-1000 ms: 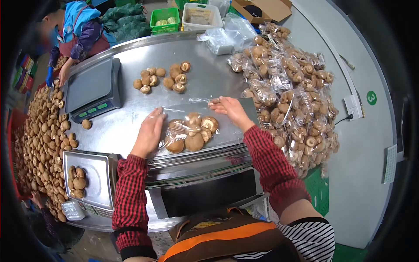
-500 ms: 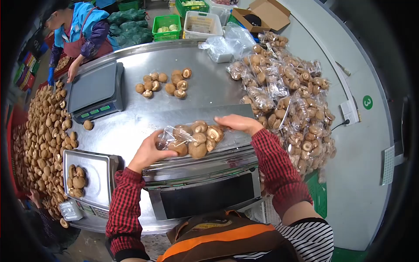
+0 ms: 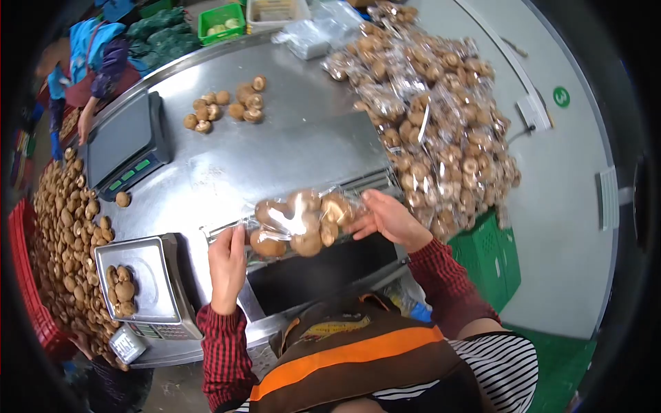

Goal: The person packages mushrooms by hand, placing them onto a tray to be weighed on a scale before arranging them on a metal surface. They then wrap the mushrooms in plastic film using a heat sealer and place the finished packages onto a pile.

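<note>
While the left hand (image 3: 227,265) pinched one end of the clear mushroom bag (image 3: 306,224) | the right hand (image 3: 392,220) gripped its other end | bag was held over the dark panel (image 3: 323,275), near the steel table (image 3: 186,165) | bagged mushrooms (image 3: 441,138) lay heaped rightward

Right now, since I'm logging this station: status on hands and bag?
Left hand, right hand: gripping opposite ends. Mushroom bag: clear film, filled. No obstruction seen.
</note>
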